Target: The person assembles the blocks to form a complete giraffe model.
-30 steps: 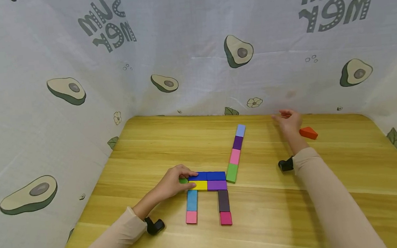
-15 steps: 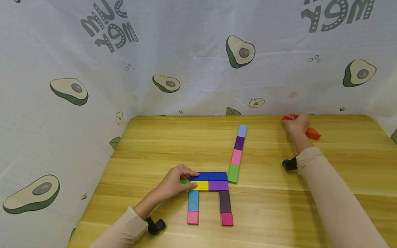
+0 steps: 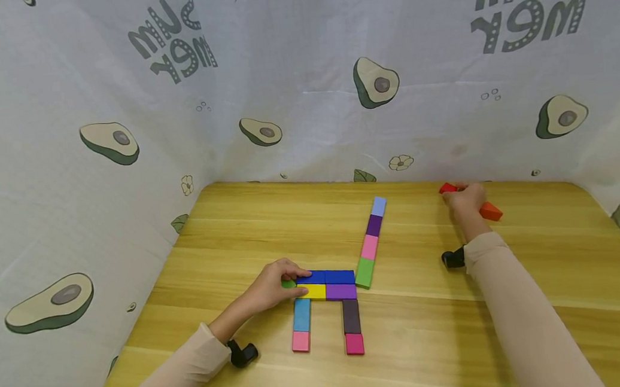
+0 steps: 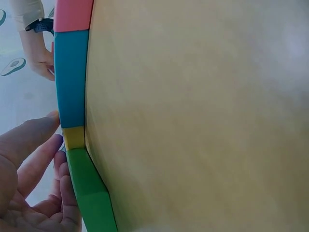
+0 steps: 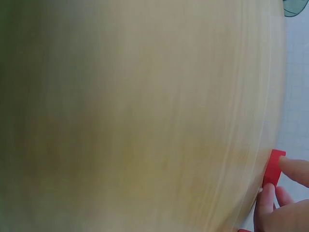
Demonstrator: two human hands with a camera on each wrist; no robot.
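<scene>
My left hand (image 3: 273,285) rests at the left end of a flat figure of coloured blocks. Its index finger touches a blue block (image 3: 340,277) row, its thumb the yellow block (image 3: 315,292); a green block (image 4: 91,191) lies partly hidden beneath the hand. At the table's back right, my right hand (image 3: 466,199) pinches a red block (image 3: 447,188) between thumb and fingers; in the right wrist view, this red block (image 5: 273,168) shows between the fingertips, close to the table surface. An orange-red triangular block (image 3: 491,211) lies just right of the hand, partly covered by the wrist.
A purple block (image 3: 341,292) adjoins the yellow one. Below stand two legs, with a light blue block (image 3: 301,314) and a dark block (image 3: 351,316). A slanting column from a green block (image 3: 365,273) reaches a pale blue block (image 3: 379,206). A printed curtain (image 3: 303,98) borders the table.
My right hand has shifted slightly right and down, its fingers have closed, and the red block now shows at their tips. My left hand and the figure stay in place.
</scene>
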